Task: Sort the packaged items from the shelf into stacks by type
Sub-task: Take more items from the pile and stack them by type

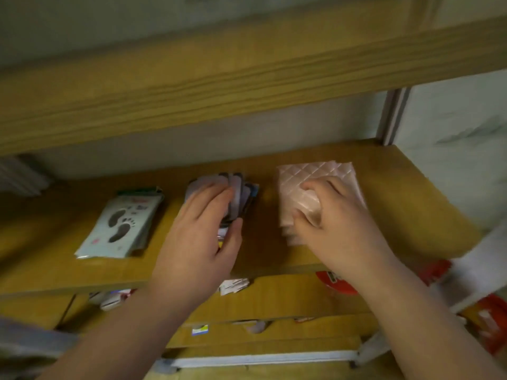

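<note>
On the wooden shelf [384, 193] lie three groups of packets. A stack of white packets printed with dark footprints [123, 223] rests at the left. In the middle, my left hand [200, 239] grips a bundle of small dark-edged pinkish packets [236, 196], fingers over the top and thumb at the right side. At the right, my right hand [337, 223] holds a stack of pink quilted packets [315, 179], pinching its near left corner between thumb and fingers. The image is blurred.
The upper shelf board [247, 78] overhangs close above. Below the shelf's front edge are cardboard boxes [274, 303] with loose packets, and red packaging [488, 322] at the lower right. A white upright post [392, 116] and wall close the right side.
</note>
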